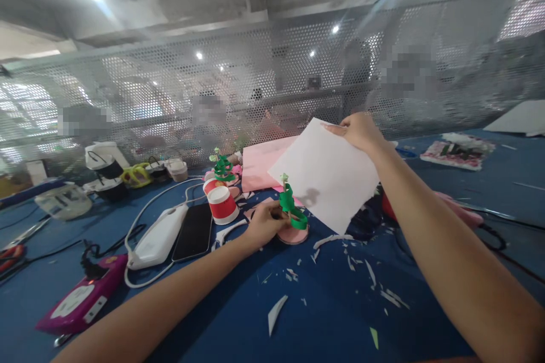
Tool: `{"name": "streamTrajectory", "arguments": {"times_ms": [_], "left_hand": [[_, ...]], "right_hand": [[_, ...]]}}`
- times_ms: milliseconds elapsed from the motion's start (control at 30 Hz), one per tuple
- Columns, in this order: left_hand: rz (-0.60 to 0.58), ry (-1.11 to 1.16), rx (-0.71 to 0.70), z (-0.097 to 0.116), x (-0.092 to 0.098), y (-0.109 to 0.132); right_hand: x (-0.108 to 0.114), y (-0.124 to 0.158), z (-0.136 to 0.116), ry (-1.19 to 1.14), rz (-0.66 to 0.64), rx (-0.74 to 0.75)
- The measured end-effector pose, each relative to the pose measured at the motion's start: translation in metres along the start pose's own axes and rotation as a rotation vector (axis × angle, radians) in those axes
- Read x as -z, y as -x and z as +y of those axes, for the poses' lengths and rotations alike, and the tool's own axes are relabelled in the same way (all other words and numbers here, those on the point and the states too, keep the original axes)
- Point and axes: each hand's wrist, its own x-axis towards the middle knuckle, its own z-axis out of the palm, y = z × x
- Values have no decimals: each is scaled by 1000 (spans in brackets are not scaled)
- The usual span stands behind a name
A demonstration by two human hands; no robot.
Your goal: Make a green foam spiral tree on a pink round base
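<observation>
My right hand (360, 131) pinches the upper corner of a white sheet of paper (327, 181), which hangs tilted over the table. Low at the middle, my left hand (267, 225) has its fingers closed around the stem of a small paper tree, a green paper spiral (287, 198) on a stick with a pale top. That tree stands upright on a round pink base (293, 235). Left of it are a red and white paper cup (222, 205) and a second green paper tree (223, 167). A pink sheet (261, 164) lies partly behind the white one.
White paper scraps (276, 313) litter the blue table (213, 317). A black phone (193, 231), a white power bank (157, 235) with cable, and a purple power strip (85, 295) lie left. Orange-handled scissors (12, 255) rest far left. A perforated metal screen (170, 85) stands behind.
</observation>
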Motion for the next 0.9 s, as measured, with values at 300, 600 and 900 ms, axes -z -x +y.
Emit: {"name": "streamTrajectory", "arguments": {"times_ms": [300,600,900], "left_hand": [[15,8,-16,1,-1,0],[-10,4,-7,-4,1,-1],[6,2,-1,-1,0,-1]], "right_hand": [[3,1,-2,-3,10,-63],[5,3,-3,-2,14,-66],[2,-1,-2,-30,-16,-49]]}}
